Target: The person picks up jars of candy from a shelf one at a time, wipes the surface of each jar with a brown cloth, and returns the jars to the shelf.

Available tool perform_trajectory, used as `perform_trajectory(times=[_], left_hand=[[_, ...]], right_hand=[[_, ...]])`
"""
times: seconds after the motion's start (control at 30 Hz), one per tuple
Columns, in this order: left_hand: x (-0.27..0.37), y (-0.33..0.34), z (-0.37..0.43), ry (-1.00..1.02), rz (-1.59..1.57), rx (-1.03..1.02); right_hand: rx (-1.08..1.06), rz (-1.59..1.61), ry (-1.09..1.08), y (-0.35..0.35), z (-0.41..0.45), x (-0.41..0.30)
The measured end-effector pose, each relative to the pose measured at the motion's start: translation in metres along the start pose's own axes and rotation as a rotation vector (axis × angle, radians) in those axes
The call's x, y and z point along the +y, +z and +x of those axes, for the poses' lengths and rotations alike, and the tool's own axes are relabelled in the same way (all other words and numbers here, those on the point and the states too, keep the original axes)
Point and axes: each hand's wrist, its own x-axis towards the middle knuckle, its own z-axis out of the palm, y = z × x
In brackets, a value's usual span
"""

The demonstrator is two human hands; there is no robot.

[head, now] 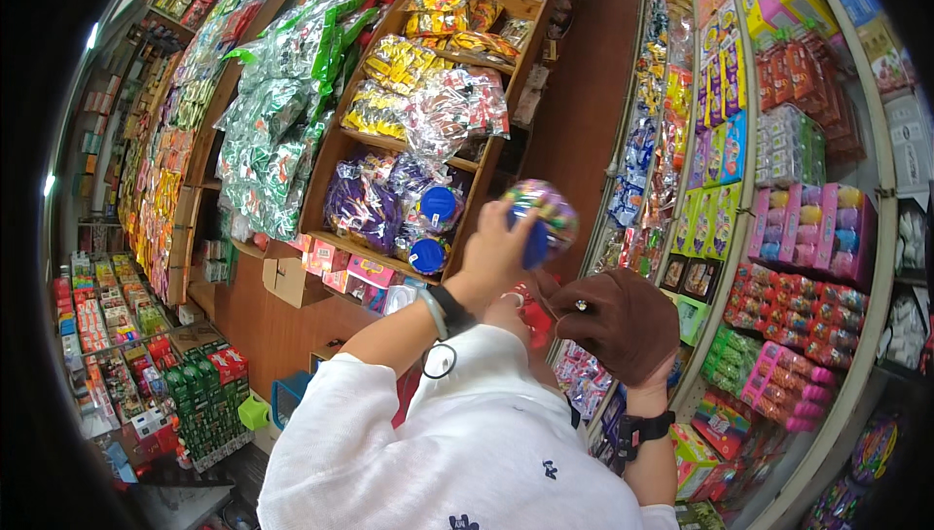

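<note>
My left hand [485,245] grips a clear plastic jar [558,216] by its blue lid [536,242]. Many-coloured small wrapped pieces show through the jar's wall, slightly blurred. The jar is tilted above the aisle floor, just right of the wooden display bin. A brown cloth [627,318] with a small shiny spot covers most of my right hand [660,371]; the fingers are hidden beneath its folds. The cloth's loose edge hangs below the jar. Two similar jars with blue lids, one upper [438,204] and one lower [427,255], stand in the bin's near compartment.
The wooden bin [467,256] also holds purple packets [361,198] and yellow packets [405,66]. Green-and-clear bags [270,128] are heaped to its left. Metal-edged shelves [737,238] packed with boxed sweets run close along my right. An open cardboard box [292,280] sits below the bin.
</note>
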Motion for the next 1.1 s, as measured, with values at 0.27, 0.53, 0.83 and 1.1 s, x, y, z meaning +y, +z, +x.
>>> perform_trajectory(times=[0.27,0.53,0.83,1.1], left_hand=[[-0.219,0.013,-0.043,-0.541,0.285,-0.02],[-0.35,0.072,-0.078,-0.876,0.49,-0.284],[-0.397,0.143,-0.114,-0.861,0.6,-0.324],[-0.4,0.092,-0.075,-0.821,0.485,-0.252]], right_hand=[[0.071,-0.086,0.132,0.015,-0.005,0.039],[0.065,-0.181,0.278,0.044,-0.011,0.078],[0.064,-0.213,0.352,0.061,-0.012,0.102],[0.127,-0.184,0.357,0.031,-0.044,0.077]])
